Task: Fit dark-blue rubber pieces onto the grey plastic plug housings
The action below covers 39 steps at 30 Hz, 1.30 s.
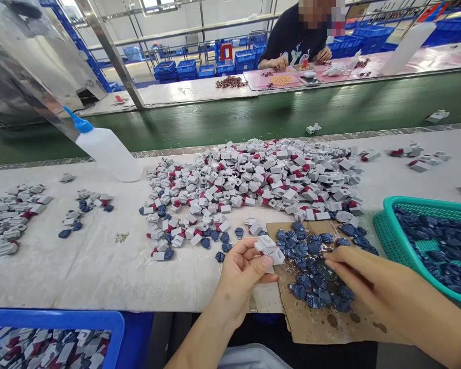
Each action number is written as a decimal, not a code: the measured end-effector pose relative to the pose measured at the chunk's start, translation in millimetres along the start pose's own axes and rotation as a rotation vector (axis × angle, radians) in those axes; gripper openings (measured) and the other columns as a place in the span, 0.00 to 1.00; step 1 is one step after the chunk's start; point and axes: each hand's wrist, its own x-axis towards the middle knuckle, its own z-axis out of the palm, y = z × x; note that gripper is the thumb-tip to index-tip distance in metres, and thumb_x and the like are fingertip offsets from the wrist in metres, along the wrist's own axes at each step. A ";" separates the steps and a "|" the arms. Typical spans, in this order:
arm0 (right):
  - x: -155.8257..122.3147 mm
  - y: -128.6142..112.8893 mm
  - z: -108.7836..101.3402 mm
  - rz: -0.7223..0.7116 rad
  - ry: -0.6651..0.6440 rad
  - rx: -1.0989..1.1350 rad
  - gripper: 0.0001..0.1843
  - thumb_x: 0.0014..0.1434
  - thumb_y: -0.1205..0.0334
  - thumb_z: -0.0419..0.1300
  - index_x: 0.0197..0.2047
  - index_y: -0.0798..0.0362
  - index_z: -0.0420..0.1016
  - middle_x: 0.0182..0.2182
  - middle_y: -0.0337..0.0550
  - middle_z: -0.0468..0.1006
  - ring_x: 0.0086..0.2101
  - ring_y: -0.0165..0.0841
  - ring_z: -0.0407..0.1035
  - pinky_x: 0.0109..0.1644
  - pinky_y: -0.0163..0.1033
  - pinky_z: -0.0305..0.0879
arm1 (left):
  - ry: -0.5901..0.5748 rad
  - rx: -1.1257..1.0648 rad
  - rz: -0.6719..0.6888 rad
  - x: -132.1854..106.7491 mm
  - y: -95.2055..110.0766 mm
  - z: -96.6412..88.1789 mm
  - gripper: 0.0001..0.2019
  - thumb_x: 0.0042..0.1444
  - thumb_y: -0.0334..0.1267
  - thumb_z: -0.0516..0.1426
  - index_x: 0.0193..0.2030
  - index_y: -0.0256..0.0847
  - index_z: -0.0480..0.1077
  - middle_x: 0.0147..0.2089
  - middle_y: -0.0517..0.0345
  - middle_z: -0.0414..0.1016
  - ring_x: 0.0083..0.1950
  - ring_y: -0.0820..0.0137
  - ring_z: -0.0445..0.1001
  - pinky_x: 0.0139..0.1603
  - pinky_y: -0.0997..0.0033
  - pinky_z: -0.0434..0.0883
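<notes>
My left hand point(241, 274) is closed around a light grey plastic part point(267, 245), pinched between thumb and fingers above the table edge. My right hand point(359, 269) hovers over a piece of brown cardboard point(311, 325), thumb and forefinger pressed together; anything between their tips is too small to make out. Under those fingertips lie several small dark blue pieces point(305, 284), spread over the wet-looking cardboard. Beyond both hands a large heap of grey parts point(249, 174), many with dark red pieces on them, covers the middle of the table, with some blue pieces at its near edge.
A green basket point(384, 225) of blue pieces stands at the right. At left are a white squeeze bottle point(109, 154), a smaller grey pile point(11, 215) and a blue bin point(117, 333) of parts. Behind runs a green conveyor belt point(215, 115); across it sits a person point(292, 38).
</notes>
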 end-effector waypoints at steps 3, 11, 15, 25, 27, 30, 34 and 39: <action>9.1 -21.9 -8.0 0.068 0.144 0.176 0.13 0.70 0.52 0.51 0.40 0.49 0.70 0.32 0.39 0.76 0.27 0.31 0.73 0.24 0.30 0.67 | 0.017 -0.006 0.035 -2.1 -3.7 3.7 0.20 0.38 0.35 0.73 0.40 0.40 0.78 0.35 0.57 0.80 0.36 0.73 0.78 0.29 0.82 0.75; 20.8 -58.9 7.4 0.113 0.307 0.401 0.05 0.68 0.60 0.55 0.43 0.48 0.72 0.30 0.38 0.74 0.23 0.27 0.70 0.21 0.27 0.66 | -0.053 0.038 0.112 -5.0 -4.4 8.6 0.14 0.39 0.32 0.72 0.35 0.40 0.78 0.33 0.60 0.81 0.33 0.76 0.77 0.32 0.82 0.76; 23.6 -61.5 11.8 0.071 0.328 0.356 0.06 0.69 0.59 0.54 0.44 0.48 0.71 0.32 0.39 0.75 0.25 0.27 0.71 0.25 0.27 0.68 | -0.091 0.065 0.116 -6.6 -4.6 8.3 0.13 0.41 0.30 0.71 0.35 0.39 0.76 0.33 0.61 0.81 0.30 0.79 0.75 0.32 0.83 0.75; 34.5 -55.5 2.8 -0.168 0.072 0.286 0.11 0.71 0.66 0.46 0.34 0.52 0.62 0.27 0.38 0.68 0.25 0.28 0.65 0.26 0.31 0.59 | -0.070 0.213 0.163 -7.2 -3.0 4.0 0.12 0.42 0.32 0.71 0.34 0.38 0.77 0.32 0.59 0.81 0.33 0.77 0.77 0.35 0.82 0.74; 38.7 -52.5 4.7 -0.168 0.023 0.348 0.13 0.70 0.67 0.46 0.32 0.52 0.62 0.25 0.37 0.66 0.23 0.27 0.62 0.25 0.30 0.57 | -0.052 0.226 0.165 -6.3 -5.7 3.1 0.12 0.42 0.32 0.71 0.34 0.38 0.76 0.32 0.59 0.81 0.33 0.76 0.77 0.36 0.80 0.74; 42.2 -47.3 10.5 -0.119 -0.016 0.429 0.14 0.70 0.67 0.47 0.30 0.53 0.63 0.24 0.37 0.66 0.23 0.27 0.61 0.26 0.30 0.56 | -0.022 0.221 0.166 -2.7 -11.1 2.8 0.13 0.41 0.34 0.71 0.33 0.37 0.75 0.32 0.58 0.81 0.33 0.75 0.77 0.37 0.78 0.74; 44.3 -42.8 18.6 -0.008 -0.043 0.499 0.17 0.70 0.64 0.48 0.28 0.53 0.63 0.23 0.36 0.65 0.23 0.27 0.60 0.26 0.31 0.55 | 0.004 0.196 0.169 3.2 -14.1 3.4 0.14 0.40 0.37 0.72 0.32 0.37 0.74 0.31 0.59 0.80 0.33 0.75 0.77 0.38 0.78 0.74; 46.6 -44.7 21.3 -0.033 -0.053 0.537 0.18 0.70 0.60 0.47 0.28 0.53 0.64 0.23 0.37 0.68 0.24 0.29 0.65 0.26 0.32 0.60 | 0.036 0.247 0.148 0.2 -6.7 0.0 0.18 0.38 0.41 0.73 0.32 0.37 0.72 0.31 0.58 0.79 0.33 0.74 0.76 0.37 0.77 0.73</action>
